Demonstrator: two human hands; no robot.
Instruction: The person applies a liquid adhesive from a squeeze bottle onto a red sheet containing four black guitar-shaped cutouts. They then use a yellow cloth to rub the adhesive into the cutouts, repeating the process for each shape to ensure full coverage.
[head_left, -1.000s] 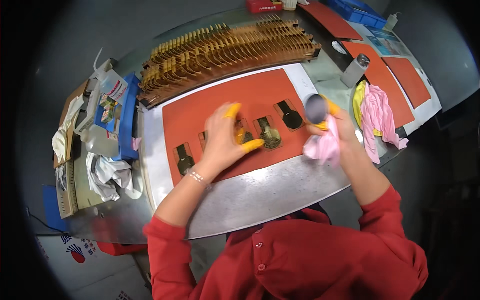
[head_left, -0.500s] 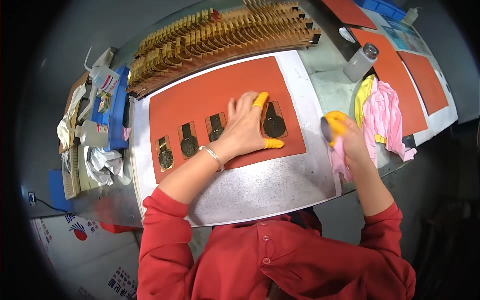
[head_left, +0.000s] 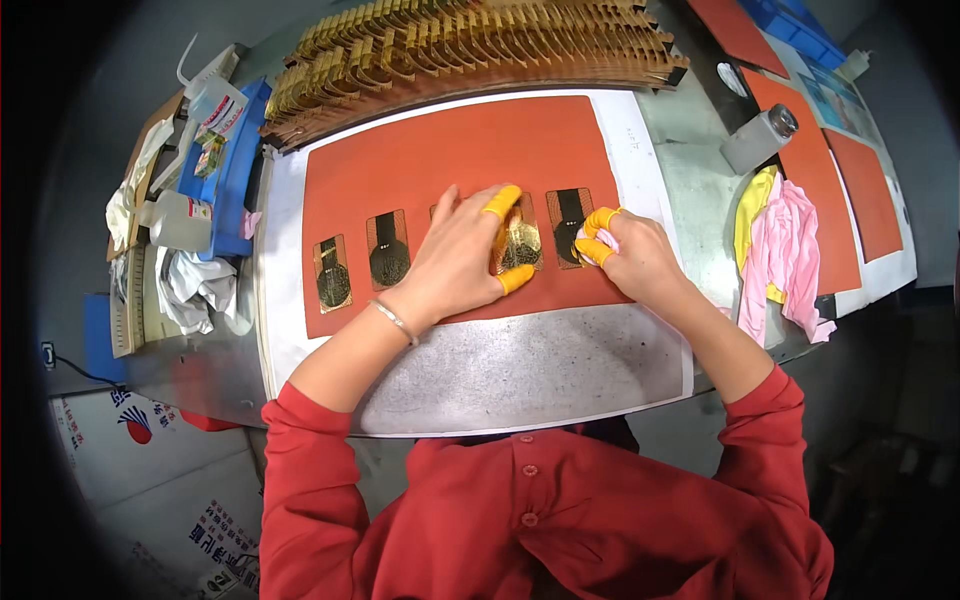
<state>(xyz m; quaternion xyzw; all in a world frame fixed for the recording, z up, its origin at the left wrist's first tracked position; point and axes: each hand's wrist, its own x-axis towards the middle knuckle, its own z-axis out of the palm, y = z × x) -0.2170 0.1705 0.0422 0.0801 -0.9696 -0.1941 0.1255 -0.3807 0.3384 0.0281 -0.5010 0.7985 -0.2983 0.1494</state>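
My left hand (head_left: 455, 248) lies spread over the orange-red mat (head_left: 450, 140), yellow finger cots on its thumb and index finger. Those two fingertips rest at a shiny gold patterned plate (head_left: 522, 243), partly covering it. Beneath the palm, another plate is mostly hidden. My right hand (head_left: 635, 250), also with yellow finger cots, pinches a small wad of pale pink cloth (head_left: 607, 239) at the edge of a dark patterned plate (head_left: 569, 212). Two more such plates, one at the far left (head_left: 333, 275) and its neighbour (head_left: 388, 250), lie flat on the mat.
Behind the mat stand rows of gold plates in racks (head_left: 470, 55). On the left are a blue tray (head_left: 232, 190), bottles (head_left: 182, 220) and crumpled white cloth (head_left: 195, 288). A metal-topped bottle (head_left: 757, 140) and pink cloth (head_left: 782, 255) lie to the right, near more orange sheets (head_left: 800, 180).
My right hand has come left from beside the mat onto the rightmost plate, with its cloth. My left hand has shifted left from that plate to the one beside it. The view has shifted slightly.
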